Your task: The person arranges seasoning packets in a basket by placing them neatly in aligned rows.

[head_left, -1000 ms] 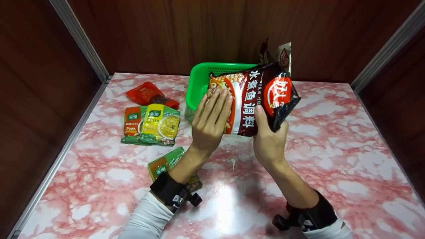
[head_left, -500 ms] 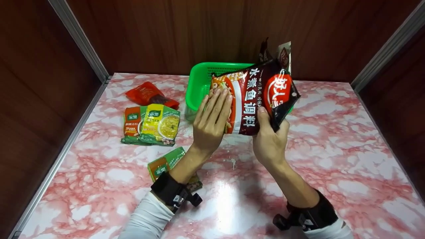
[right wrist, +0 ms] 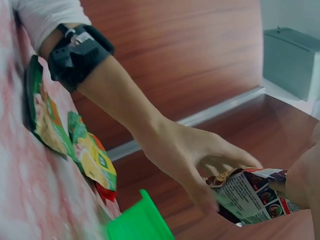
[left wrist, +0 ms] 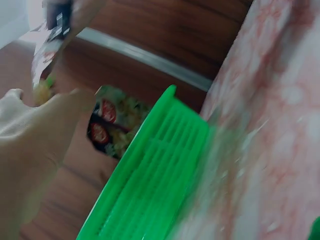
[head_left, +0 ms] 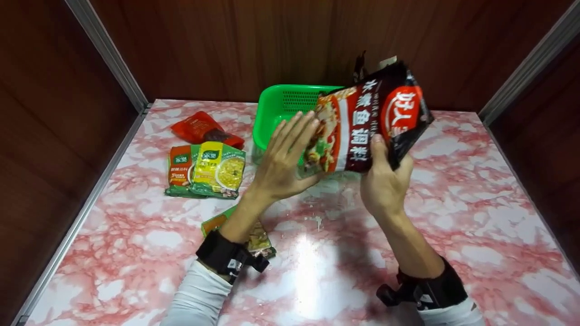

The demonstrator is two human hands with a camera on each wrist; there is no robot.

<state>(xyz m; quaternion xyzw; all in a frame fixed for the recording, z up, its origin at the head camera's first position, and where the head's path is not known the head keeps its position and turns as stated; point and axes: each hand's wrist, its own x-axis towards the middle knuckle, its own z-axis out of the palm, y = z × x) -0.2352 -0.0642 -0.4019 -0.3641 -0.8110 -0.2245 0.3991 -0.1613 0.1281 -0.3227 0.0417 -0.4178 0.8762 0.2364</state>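
Observation:
My right hand grips the right end of a black and red fish seasoning packet, its thumb lying across the front. The packet is held tilted over the green basket, covering much of it in the head view. Straight fingers of my left hand are at the packet's left end, palm towards it. In the right wrist view, the printed back of the packet shows between both hands. The left wrist view has the basket's slotted wall beside other upright packets.
On the left of the marbled table lie a red packet, a yellow soup packet and an orange-green packet partly beneath it. Another green packet is half hidden under the left forearm. Brown panels enclose the table.
The right hand has carried the packet to the right and slightly up. The left hand has drawn back from its front to its left end, thumb now spread.

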